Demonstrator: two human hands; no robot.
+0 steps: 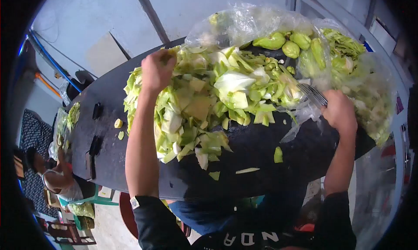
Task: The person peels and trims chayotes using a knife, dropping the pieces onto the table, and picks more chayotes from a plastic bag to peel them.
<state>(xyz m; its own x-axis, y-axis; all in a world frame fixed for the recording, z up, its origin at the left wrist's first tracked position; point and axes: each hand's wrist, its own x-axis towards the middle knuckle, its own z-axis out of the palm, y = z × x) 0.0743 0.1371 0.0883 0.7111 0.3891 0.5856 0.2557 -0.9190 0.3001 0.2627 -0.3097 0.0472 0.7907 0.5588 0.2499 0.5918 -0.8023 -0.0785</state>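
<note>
A big heap of cut pale-green vegetable pieces covers the middle of the dark table. My left hand is at the heap's upper left edge, its fingers curled; what they hold, if anything, is hidden. On the right, my right hand is closed round a metal utensil with several thin parallel blades or tines, pointing up and left over the heap's right edge. Whole green vegetables lie behind the heap, beside clear plastic bags.
A bag of green pieces stands at the right edge. Dark-handled tools lie on the left side, near a small cut piece. Another person sits at the far left end. Loose scraps lie near the front edge.
</note>
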